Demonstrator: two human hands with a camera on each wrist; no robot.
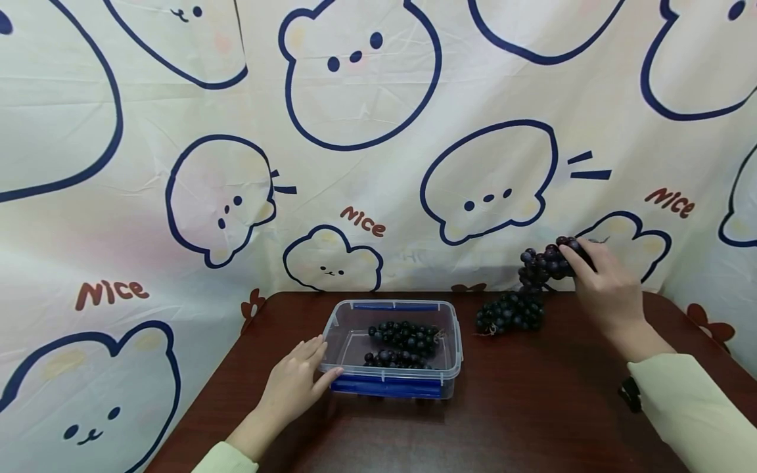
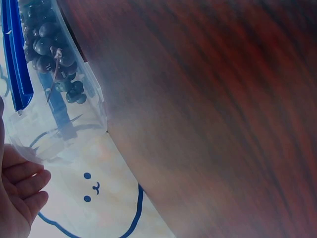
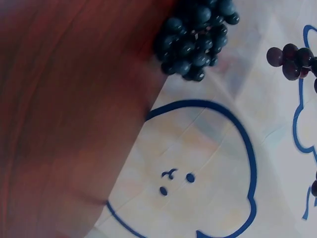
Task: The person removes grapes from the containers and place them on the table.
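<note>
My right hand grips a bunch of dark grapes at its top and holds it up above the table's far right part. Part of that bunch shows at the right edge of the right wrist view. Below it another dark bunch lies on the table. My left hand rests against the left front corner of a clear plastic container, fingers along its left rim and thumb by the front. Inside, two bunches lie apart: a rear one and a front one.
Blue clips run along the container's front and back; no lid is on it. The dark wooden table ends at a pale cloth backdrop printed with cartoon faces, which also hangs at both sides.
</note>
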